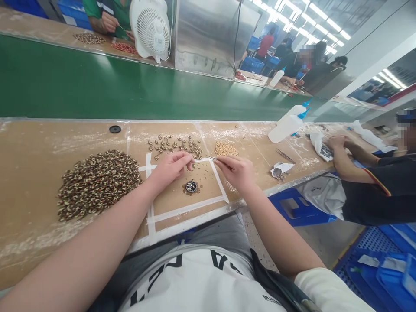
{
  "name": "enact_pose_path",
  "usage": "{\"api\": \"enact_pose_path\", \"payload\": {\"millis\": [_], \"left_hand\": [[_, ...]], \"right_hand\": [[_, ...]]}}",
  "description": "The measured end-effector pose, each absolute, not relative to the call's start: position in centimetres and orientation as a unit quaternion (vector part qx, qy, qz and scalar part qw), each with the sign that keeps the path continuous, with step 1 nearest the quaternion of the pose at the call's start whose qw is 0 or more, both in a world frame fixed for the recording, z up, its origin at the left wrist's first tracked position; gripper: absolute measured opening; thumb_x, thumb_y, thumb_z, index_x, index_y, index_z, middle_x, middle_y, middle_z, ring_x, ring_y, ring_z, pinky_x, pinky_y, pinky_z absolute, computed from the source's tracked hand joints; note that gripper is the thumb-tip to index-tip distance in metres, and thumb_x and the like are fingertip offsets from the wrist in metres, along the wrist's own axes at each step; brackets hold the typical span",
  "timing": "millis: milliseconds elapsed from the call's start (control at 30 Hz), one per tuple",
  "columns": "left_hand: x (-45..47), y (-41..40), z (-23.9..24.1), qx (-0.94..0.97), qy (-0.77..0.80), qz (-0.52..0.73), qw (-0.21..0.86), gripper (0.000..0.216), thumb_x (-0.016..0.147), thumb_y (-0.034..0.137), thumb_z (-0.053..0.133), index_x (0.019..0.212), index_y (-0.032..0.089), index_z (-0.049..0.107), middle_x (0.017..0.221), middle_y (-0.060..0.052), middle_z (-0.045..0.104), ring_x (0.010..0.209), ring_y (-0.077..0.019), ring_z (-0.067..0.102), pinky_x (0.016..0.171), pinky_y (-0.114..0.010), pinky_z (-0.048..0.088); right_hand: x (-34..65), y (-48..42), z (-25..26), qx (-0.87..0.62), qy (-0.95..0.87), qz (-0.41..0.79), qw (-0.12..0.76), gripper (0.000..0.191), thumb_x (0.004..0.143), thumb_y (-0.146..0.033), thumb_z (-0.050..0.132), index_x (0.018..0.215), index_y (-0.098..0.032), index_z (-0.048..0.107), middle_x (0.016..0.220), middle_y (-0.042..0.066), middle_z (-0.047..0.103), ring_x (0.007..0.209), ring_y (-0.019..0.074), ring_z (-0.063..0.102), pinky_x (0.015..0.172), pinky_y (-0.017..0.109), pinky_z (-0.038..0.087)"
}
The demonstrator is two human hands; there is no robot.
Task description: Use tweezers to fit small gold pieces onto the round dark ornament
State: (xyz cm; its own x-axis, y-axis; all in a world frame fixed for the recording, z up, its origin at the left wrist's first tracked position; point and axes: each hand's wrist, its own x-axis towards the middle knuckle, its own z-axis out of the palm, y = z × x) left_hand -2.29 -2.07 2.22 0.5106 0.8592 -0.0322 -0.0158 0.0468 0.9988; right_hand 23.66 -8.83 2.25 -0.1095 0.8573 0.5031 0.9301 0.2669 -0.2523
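My left hand [171, 168] rests on the brown bench with its fingers pinched together on a small part I cannot make out. My right hand [236, 171] grips thin metal tweezers [212, 158] whose tips point left toward my left fingertips. Both hands hover over a square marked out in white tape [187, 209]. A small round dark metal piece [191, 187] lies inside that square just below the hands. Beyond the hands lie scattered small brass parts [175, 145] and a little heap of tan beads [225, 149].
A big pile of dark and tan ring parts [96, 182] sits at my left. A green conveyor belt [130, 86] runs behind the bench. A white squeeze bottle [287, 125] lies to the right, near a co-worker's arms [344, 160]. A white fan [150, 28] stands across the belt.
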Motion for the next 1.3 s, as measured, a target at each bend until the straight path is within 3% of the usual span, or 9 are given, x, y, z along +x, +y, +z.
{"api": "enact_pose_path", "payload": {"millis": [100,233,500,867,1133,1300], "left_hand": [[-2.2,-2.5,2.3,0.609,0.348,0.320,0.637,0.032,0.097,0.049,0.066,0.091,0.019,0.076,0.080,-0.004,0.067,0.048,-0.0074,0.038,0.045,-0.021,0.027],[-2.1,-2.8,2.4,0.610,0.340,0.303,0.648,0.035,0.098,0.049,0.066,0.079,0.019,0.070,0.056,0.004,0.044,0.045,-0.0084,0.033,0.045,-0.022,0.020],[-2.0,-2.6,1.8,0.538,0.285,0.329,0.722,0.030,0.096,0.046,0.071,0.086,0.018,0.068,0.084,-0.002,0.066,0.048,-0.0037,0.036,0.045,-0.020,0.020],[-2.0,-3.1,2.6,0.508,0.269,0.318,0.754,0.038,0.097,0.051,0.075,0.083,0.017,0.066,0.064,0.005,0.051,0.044,-0.0032,0.028,0.044,-0.019,0.019],[-1.7,-3.1,2.3,0.509,0.257,0.332,0.752,0.036,0.095,0.051,0.079,0.088,0.017,0.070,0.084,0.001,0.063,0.045,-0.0005,0.035,0.043,-0.017,0.025],[-1.7,-3.0,1.9,0.514,0.261,0.336,0.745,0.034,0.096,0.050,0.078,0.090,0.017,0.071,0.085,0.001,0.064,0.045,-0.0006,0.036,0.042,-0.017,0.027]], "right_hand": [[21.6,-9.9,3.3,-0.550,-0.772,-0.060,0.311,0.033,0.111,-0.044,0.059,0.108,-0.025,0.086,0.090,0.005,0.084,0.078,0.0163,0.076,0.071,0.027,0.051],[20.3,-10.3,3.9,-0.532,-0.791,-0.067,0.296,0.030,0.111,-0.042,0.061,0.111,-0.025,0.086,0.090,0.005,0.084,0.077,0.0154,0.075,0.070,0.027,0.050],[19.8,-10.6,4.1,-0.541,-0.780,-0.066,0.308,0.030,0.111,-0.041,0.059,0.110,-0.025,0.085,0.095,0.005,0.085,0.081,0.0156,0.077,0.071,0.026,0.051],[19.3,-11.4,5.2,-0.558,-0.763,-0.035,0.324,0.030,0.111,-0.040,0.059,0.110,-0.025,0.085,0.106,0.004,0.086,0.091,0.0164,0.080,0.079,0.027,0.057],[19.1,-11.6,5.7,-0.569,-0.754,-0.025,0.326,0.031,0.112,-0.039,0.058,0.109,-0.025,0.086,0.107,0.004,0.086,0.092,0.0173,0.080,0.080,0.027,0.057],[19.3,-11.5,5.5,-0.574,-0.755,-0.035,0.314,0.032,0.111,-0.041,0.058,0.108,-0.026,0.085,0.105,0.004,0.086,0.090,0.0176,0.079,0.078,0.027,0.055]]}}
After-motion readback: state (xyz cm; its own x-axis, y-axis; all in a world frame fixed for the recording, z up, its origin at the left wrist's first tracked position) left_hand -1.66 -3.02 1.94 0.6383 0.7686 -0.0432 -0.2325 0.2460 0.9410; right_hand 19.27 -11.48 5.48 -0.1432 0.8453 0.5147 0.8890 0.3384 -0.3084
